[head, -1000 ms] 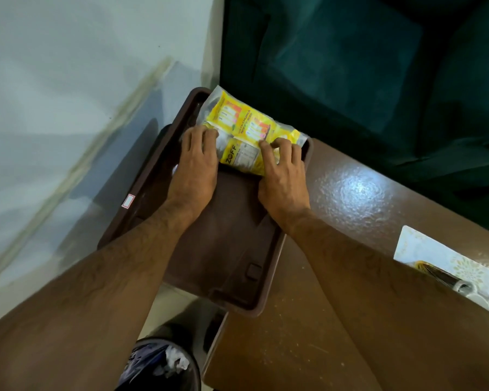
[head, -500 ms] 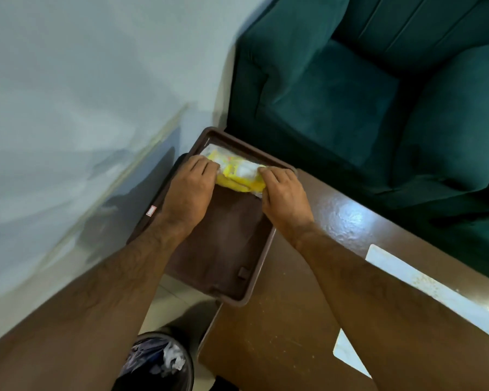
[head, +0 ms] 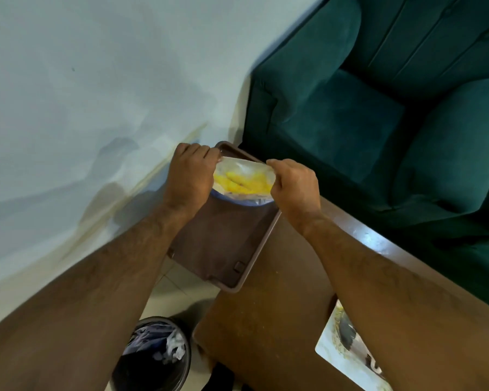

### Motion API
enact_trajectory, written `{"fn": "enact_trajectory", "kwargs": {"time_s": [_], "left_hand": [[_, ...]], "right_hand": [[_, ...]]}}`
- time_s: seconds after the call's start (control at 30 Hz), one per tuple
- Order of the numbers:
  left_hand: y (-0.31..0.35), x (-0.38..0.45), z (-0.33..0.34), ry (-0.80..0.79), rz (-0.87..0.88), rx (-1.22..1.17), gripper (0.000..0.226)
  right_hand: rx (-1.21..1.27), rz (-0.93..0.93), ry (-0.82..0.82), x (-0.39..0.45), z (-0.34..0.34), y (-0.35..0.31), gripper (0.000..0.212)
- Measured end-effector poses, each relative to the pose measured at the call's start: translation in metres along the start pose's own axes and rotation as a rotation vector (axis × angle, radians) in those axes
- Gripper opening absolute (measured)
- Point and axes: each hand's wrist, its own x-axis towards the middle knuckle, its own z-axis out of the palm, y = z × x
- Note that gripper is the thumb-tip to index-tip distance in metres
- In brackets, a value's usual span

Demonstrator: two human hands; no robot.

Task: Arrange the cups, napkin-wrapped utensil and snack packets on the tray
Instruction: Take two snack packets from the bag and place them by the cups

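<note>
Snack packets (head: 242,182) between gripping hands

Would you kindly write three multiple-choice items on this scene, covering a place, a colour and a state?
1. Where is the bin?
A. on the sofa
B. on the floor beside the table
C. on the tray

2. What colour is the sofa?
A. teal
B. red
C. white

3. How is the packet bag held?
A. by the left hand alone
B. by nobody
C. by both hands

Answers: B, it stands below the table edge; A, its cushions are teal; C, left hand and right hand each pinch an end over the tray.
</note>
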Motion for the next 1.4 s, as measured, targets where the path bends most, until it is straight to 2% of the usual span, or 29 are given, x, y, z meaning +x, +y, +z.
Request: {"fn": "enact_trajectory", "kwargs": {"time_s": [0.13,0.27,0.4,0.43,0.53,0.6,0.77,0.87,0.93,1.07,1.17,1.23,1.3,1.4], "left_hand": [[0.013,0.007,-0.034,-0.019,-0.061,-0.038,0.039],[0.023,0.010,-0.059,-0.021,-0.111,-0.060,0.028],[0.026,0.014,-0.074,0.023,-0.185,-0.113,0.028],[0.028,0.015,-0.078,0.030,-0.203,-0.127,0.027],[0.030,0.020,-0.082,-0.023,-0.243,-0.151,0.026],[0.029,0.023,-0.080,-0.053,-0.230,-0.155,0.026],[0.017,0.025,-0.074,-0.050,-0.245,-0.164,0.020],[0.010,0.029,-0.070,-0.058,-0.260,-0.181,0.017],[0.004,0.029,-0.067,-0.044,-0.242,-0.244,0.016],[-0.010,0.029,-0.066,-0.068,-0.316,-0.622,0.040],[-0.024,0.023,-0.058,-0.091,-0.417,-0.846,0.082],[-0.034,0.018,-0.045,-0.148,-0.454,-0.898,0.093],[-0.036,0.014,-0.034,-0.205,-0.474,-0.861,0.083],[-0.034,0.013,-0.027,-0.192,-0.517,-0.789,0.040]], "right_hand": [[0.041,0.002,0.011,0.004,-0.028,-0.013,0.043],[0.068,-0.025,0.006,0.004,-0.055,-0.021,0.042],[0.087,-0.081,0.011,0.007,-0.066,-0.026,0.033],[0.069,-0.107,-0.020,0.007,-0.067,-0.028,0.036],[-0.061,-0.158,-0.191,0.008,-0.067,-0.030,0.069],[-0.023,-0.145,-0.214,0.007,-0.063,-0.029,0.081],[0.115,-0.193,-0.098,0.005,-0.051,-0.035,0.078],[0.013,-0.148,-0.196,0.006,-0.039,-0.042,0.074],[0.009,-0.084,-0.168,0.008,-0.035,-0.043,0.063],[0.120,-0.016,0.046,0.014,-0.036,-0.045,0.045],[0.171,-0.012,0.055,0.020,-0.037,-0.041,0.040],[0.311,0.042,0.068,0.026,-0.034,-0.037,0.037],[0.480,0.112,0.087,0.030,-0.034,-0.033,0.038],[0.707,0.256,0.132,0.032,-0.040,-0.030,0.046]]}}
